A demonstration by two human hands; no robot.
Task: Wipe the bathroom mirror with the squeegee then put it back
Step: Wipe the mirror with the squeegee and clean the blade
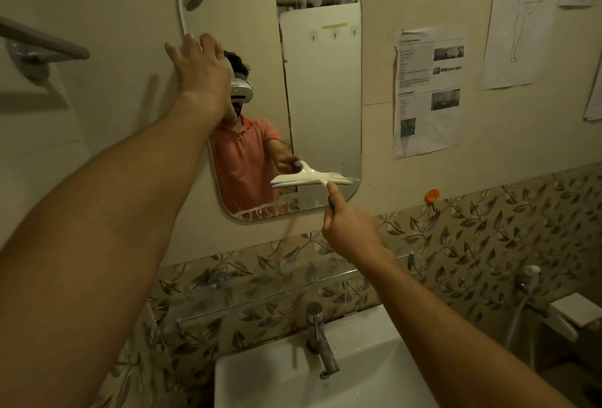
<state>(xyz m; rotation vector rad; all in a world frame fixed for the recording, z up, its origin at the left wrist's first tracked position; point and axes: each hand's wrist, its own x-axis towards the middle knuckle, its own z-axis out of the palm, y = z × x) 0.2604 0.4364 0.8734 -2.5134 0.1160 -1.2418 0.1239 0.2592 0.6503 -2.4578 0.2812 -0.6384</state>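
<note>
The rounded mirror [321, 98] hangs above the sink [277, 375]. Your left hand [200, 69] lies on its upper left edge, fingers spread straight. Your right hand [350, 228] curls round the white squeegee [322, 179] handle, blade against the glass near the lower right corner.

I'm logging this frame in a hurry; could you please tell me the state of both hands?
Left hand: open, fingers spread against the mirror at its left edge.
Right hand: closed on the squeegee handle.
</note>
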